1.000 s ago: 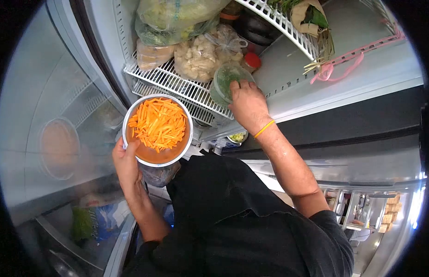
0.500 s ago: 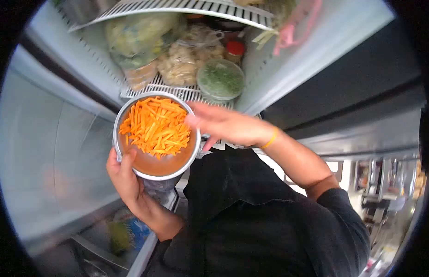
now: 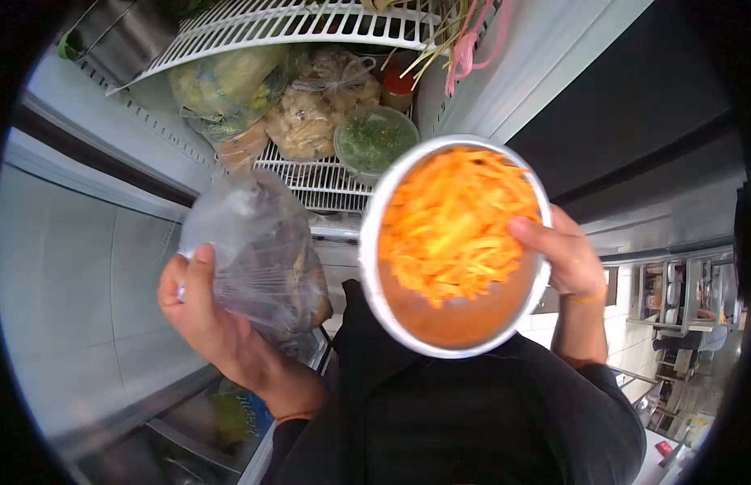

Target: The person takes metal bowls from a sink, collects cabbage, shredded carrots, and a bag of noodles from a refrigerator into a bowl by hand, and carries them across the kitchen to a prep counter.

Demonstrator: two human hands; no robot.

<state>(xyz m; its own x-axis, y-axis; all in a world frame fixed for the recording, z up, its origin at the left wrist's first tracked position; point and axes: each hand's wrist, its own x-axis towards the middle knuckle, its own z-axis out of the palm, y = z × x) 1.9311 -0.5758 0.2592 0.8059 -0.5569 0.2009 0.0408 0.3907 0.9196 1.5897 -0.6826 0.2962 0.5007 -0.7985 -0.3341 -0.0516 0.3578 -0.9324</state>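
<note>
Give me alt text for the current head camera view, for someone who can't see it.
A person's right hand holds a metal bowl of carrot strips, and the left hand holds a clear plastic bag. Beyond, inside an open refrigerator, a round tub of greens sits on a white wire shelf beside bagged produce.

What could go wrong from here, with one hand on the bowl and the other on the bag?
The right hand holds the bowl at one side of its rim, so it might tip and spill the orange strips.
The left hand grips the plastic bag by its thin film, which could stretch, tear or slip.
</note>
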